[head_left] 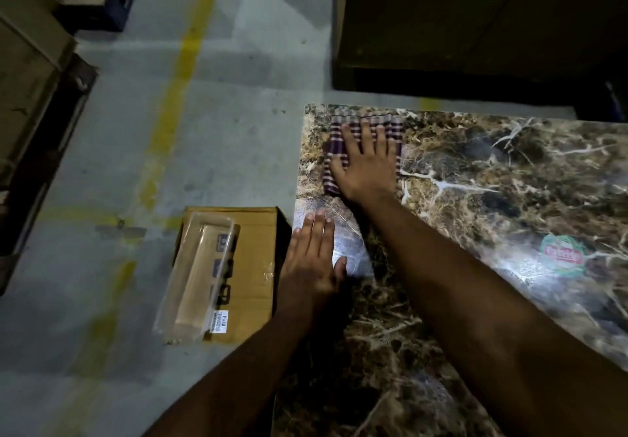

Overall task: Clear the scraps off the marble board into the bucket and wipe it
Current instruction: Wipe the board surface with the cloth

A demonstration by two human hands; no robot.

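The brown-veined marble board (475,219) fills the right half of the view. A purple and white striped cloth (334,151) lies at its far left corner. My right hand (368,161) presses flat on the cloth with fingers straight and spread. My left hand (314,259) rests flat on the board's left edge, fingers straight and together. A round green and red sticker (562,254) sits on the board at the right. No bucket or scraps are in view.
A cardboard box (251,266) stands on the grey floor beside the board's left edge, with a clear plastic tray (197,273) on top. A yellow floor line (176,96) runs away at left. A dark cabinet (475,18) stands behind the board.
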